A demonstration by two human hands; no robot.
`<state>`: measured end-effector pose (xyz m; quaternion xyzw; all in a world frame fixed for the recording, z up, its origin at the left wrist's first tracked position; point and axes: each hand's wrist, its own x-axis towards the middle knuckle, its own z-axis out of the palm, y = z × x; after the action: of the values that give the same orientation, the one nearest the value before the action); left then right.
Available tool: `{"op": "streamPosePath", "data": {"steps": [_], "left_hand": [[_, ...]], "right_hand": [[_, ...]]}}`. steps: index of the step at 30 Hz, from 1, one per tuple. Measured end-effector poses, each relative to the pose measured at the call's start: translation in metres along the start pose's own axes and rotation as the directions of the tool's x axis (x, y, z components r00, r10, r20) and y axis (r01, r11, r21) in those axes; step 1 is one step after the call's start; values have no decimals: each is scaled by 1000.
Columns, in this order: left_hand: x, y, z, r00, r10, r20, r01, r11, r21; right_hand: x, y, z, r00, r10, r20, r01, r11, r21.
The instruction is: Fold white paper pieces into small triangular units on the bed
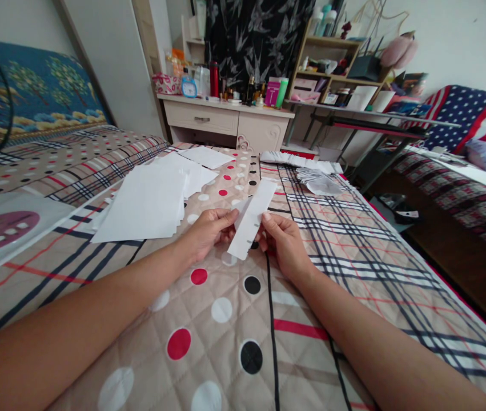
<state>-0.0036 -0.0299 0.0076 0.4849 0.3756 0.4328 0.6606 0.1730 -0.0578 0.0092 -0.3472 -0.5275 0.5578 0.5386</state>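
A narrow white paper strip (252, 218) with small cuts along one edge is held up over the quilted bed cover (234, 319). My left hand (208, 231) pinches the strip's left edge, fingers closed on it. My right hand (283, 242) grips its right edge near the lower end, thumb on top. A stack of white paper sheets (146, 202) lies just left of my left hand. Farther off, to the right, a row of folded white paper pieces (311, 171) rests on the cover.
A white dresser (229, 121) crowded with bottles and a blue clock stands beyond the bed. Shelves and a desk (354, 85) fill the back right. Another bed with a flag-patterned cover (469, 114) is at the right, past a dark floor gap.
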Motion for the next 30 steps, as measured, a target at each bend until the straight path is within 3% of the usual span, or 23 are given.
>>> {"op": "streamPosePath", "data": {"steps": [10,17,24,30], "left_hand": [[2,-2,0,998,7,57,-7,1000,9],[0,2,2,998,11,61,-8,999,-47],[0,0,1,998,14,55,-14,1000,-2],[-1,2,3,999,6,48,-6,1000,-7]], "right_hand": [[0,3,1,998,-16,58,15,1000,13],[0,4,0,998,25,59,-29,997,66],[0,6,0,998,40,58,-47,991,123],[0,5,1,997,41,63,-47,994,97]]}}
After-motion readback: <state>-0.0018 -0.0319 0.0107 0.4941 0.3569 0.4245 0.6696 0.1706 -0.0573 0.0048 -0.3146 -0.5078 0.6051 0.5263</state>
